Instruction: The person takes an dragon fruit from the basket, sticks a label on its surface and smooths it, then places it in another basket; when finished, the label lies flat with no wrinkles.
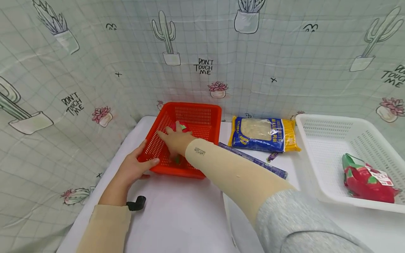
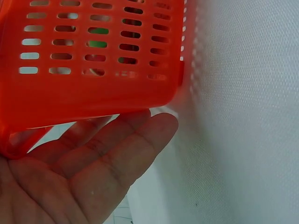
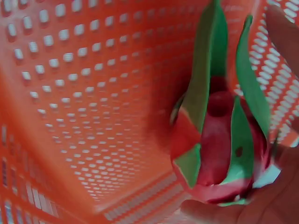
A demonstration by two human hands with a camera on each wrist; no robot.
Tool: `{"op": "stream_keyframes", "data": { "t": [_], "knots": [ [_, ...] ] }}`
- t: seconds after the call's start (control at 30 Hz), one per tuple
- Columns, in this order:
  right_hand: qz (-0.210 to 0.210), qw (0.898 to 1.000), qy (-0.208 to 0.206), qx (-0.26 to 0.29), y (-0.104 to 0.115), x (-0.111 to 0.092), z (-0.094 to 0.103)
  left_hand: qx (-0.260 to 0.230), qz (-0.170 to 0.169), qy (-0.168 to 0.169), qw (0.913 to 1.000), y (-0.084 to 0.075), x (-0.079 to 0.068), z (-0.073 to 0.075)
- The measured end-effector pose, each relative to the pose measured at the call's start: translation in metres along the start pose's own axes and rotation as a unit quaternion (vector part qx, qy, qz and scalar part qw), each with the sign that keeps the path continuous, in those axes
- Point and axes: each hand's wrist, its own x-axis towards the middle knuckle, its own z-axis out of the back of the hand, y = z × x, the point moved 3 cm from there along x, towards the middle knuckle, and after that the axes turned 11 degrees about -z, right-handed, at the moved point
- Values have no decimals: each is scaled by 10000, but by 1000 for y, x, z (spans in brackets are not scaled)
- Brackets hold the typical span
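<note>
A red plastic basket [image 1: 199, 114] stands at the back of the white table. My left hand [image 1: 131, 170] rests against its near left corner, with the thumb at the rim. In the left wrist view its fairly straight fingers [image 2: 126, 154] lie along the outside. My right hand [image 1: 178, 140] reaches into the basket with spread fingers. A red dragon fruit with green scales [image 3: 217, 144] lies between its thumb and fingers in the right wrist view. From the head view, the hand covers much of that fruit.
A blue and yellow bag of noodles [image 1: 264, 133] lies right of the red basket. A dark blue flat strip [image 1: 272, 168] extends partly under the right arm. At the right, a white basket [image 1: 319, 154] holds another labelled dragon fruit [image 1: 368, 181]. Patterned cloth [image 1: 190, 84] hangs behind.
</note>
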Motion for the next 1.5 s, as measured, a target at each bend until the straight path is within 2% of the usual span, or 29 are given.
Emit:
{"op": "stream_keyframes", "data": {
  "t": [0.1,0.17,0.27,0.33,0.43,0.6,0.77,0.83,1.0,1.13,1.3,1.37,1.5],
  "knots": [
    [-195,9995,-98,-214,-14,-2,1,-9,0,-20,10000,0,0,1],
    [-413,9987,-18,-289,-25,-2,3,-47,-3,-9,10000,-1,1,0],
    [-792,9961,349,-179,-36,-2,8,-67,-40,-2,10000,-2,2,0],
    [-901,9941,564,-213,-38,-3,10,-76,-51,-6,10000,-2,2,1],
    [-760,9946,547,-437,-34,-2,10,-97,-53,-20,9999,-1,1,2],
    [-473,9933,423,-963,-32,12,1,-177,-40,-24,9998,1,0,2],
    [-338,9924,485,-1078,-34,19,-1,-221,0,-37,9997,3,-1,1],
    [-372,9935,536,-937,-36,19,-1,-222,-6,-41,9997,2,-1,2],
    [-903,9939,631,-95,-47,20,1,-161,-57,-28,9999,0,-1,2],
    [-1317,9864,722,667,-54,20,3,-143,-71,-22,9999,-1,0,3],
    [-1551,9737,856,1436,-57,23,6,-176,-55,-20,9998,-2,0,3],
    [-1500,9754,871,1362,-57,25,5,-196,-37,-12,9998,-3,0,3],
    [-1237,9849,886,829,-57,30,4,-191,-22,-18,9998,-2,0,3]
  ]
}}
